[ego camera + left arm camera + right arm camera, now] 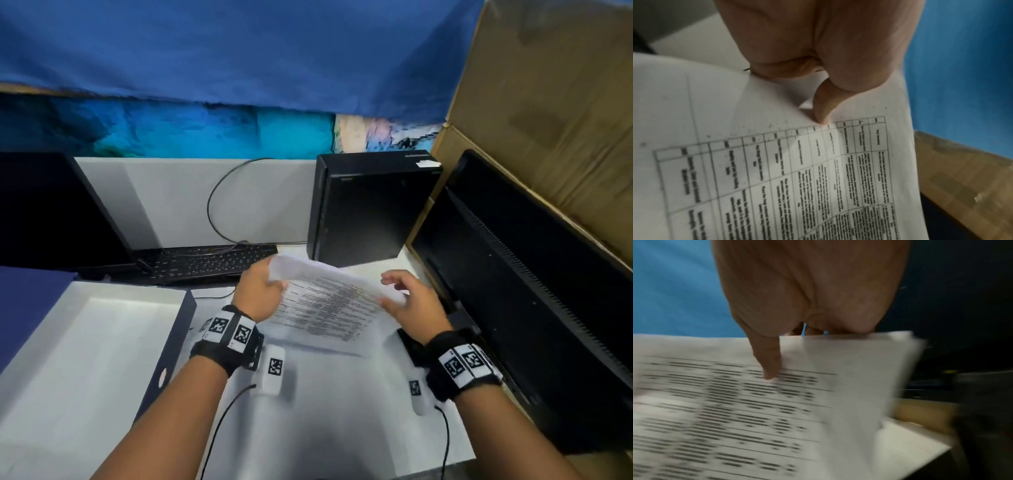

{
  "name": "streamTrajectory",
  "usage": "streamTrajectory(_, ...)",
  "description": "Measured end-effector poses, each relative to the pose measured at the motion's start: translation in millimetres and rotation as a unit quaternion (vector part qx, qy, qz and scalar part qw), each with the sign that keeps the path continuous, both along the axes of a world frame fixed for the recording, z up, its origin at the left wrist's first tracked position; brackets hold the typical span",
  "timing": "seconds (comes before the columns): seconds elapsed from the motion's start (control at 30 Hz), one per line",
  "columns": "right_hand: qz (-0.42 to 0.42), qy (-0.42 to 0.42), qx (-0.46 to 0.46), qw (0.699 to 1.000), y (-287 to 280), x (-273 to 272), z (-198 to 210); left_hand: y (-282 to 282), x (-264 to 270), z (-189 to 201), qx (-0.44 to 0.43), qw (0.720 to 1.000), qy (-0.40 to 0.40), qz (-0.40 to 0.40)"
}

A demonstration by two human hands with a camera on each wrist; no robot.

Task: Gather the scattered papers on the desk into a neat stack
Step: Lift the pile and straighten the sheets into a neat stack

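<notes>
Both hands hold the papers [329,301] lifted above the desk [342,404], in front of the computer tower [366,205]. The left hand [260,291] pinches the left edge, thumb on the printed table; the right hand [411,305] pinches the right edge. The open box [51,370] at left shows only its white inside.
</notes>
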State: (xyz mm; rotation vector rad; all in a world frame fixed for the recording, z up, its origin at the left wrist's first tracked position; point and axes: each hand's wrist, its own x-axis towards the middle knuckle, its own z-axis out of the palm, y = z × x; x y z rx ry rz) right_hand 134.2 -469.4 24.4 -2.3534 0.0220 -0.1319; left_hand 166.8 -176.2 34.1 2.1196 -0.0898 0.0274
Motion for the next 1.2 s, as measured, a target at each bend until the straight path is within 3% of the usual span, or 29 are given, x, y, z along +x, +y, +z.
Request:
streamTrajectory(0.1,-0.065,0.022,0.16,0.985,-35,-9,-15,11,-3,-11,-0.103,0.993,0.046,0.035)
streamTrajectory(0.17,-0.093,0.028,0.323,0.941,-40,-11,-20,16,-3,-18,-0.156,0.982,0.084,0.071)
streamTrajectory(0.23,-0.094,0.045,0.423,0.9,-33,-11,-28,20,-2,-26,-0.18,0.97,0.121,0.107)
streamTrajectory(0.43,-0.1,0.039,0.367,0.924,-4,-7,-42,23,-7,-47,-0.221,0.953,0.105,0.179)
streamTrajectory(0.53,-0.084,0.047,0.344,0.934,11,-16,-47,24,-16,-60,-0.162,0.963,0.08,0.2)
streamTrajectory(0.6,-0.084,0.064,0.335,0.936,19,-23,-54,23,-20,-71,-0.169,0.962,0.083,0.199)
streamTrajectory(0.87,-0.143,0.022,0.351,0.925,33,-20,-43,21,-16,-74,-0.289,0.926,0.035,0.239)
streamTrajectory(1.03,-0.226,0.002,0.337,0.914,46,-16,-37,19,-8,-72,-0.237,0.93,0.012,0.282)
streamTrajectory(1.2,-0.234,-0.007,0.327,0.915,46,-14,-37,19,-7,-70,-0.224,0.933,0.011,0.28)
